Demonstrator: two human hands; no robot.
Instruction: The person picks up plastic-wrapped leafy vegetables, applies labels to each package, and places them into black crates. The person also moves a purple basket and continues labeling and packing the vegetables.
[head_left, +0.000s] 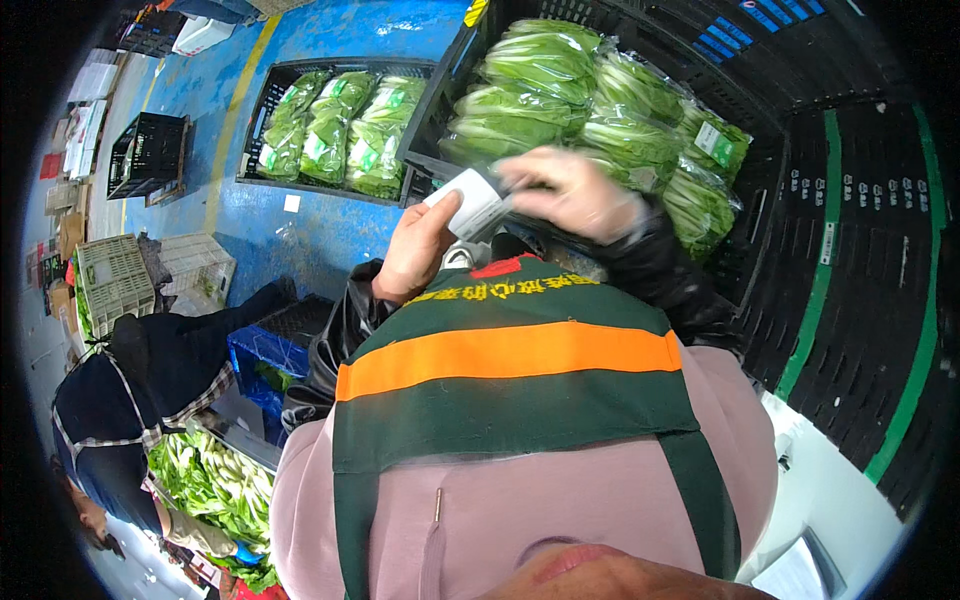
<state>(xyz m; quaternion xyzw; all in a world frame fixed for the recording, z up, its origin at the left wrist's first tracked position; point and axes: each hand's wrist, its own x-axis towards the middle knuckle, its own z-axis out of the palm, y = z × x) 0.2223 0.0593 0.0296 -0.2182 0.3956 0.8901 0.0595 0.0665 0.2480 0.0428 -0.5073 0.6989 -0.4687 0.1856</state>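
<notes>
My left hand (421, 246) grips a small roll or stack of white printed labels (474, 201), with the thumb pressed on top. Close against its right edge is my right hand (576, 193), blurred, fingers bent; whether they pinch a label cannot be made out. Beyond both hands, clear plastic bags of leafy greens (540, 67) fill a black plastic crate (435, 90). One bag on the right carries a green and white label (714, 144). To the left, a second black crate (247, 142) holds bagged greens (324, 127) in three columns, several bearing green labels.
Stacked black crates with green stripes (832, 300) rise at my right. A co-worker (112, 397) bends over loose greens (217, 480) at lower left. Pale crates (116, 281) and a small black crate (146, 156) stand on the blue floor (330, 232).
</notes>
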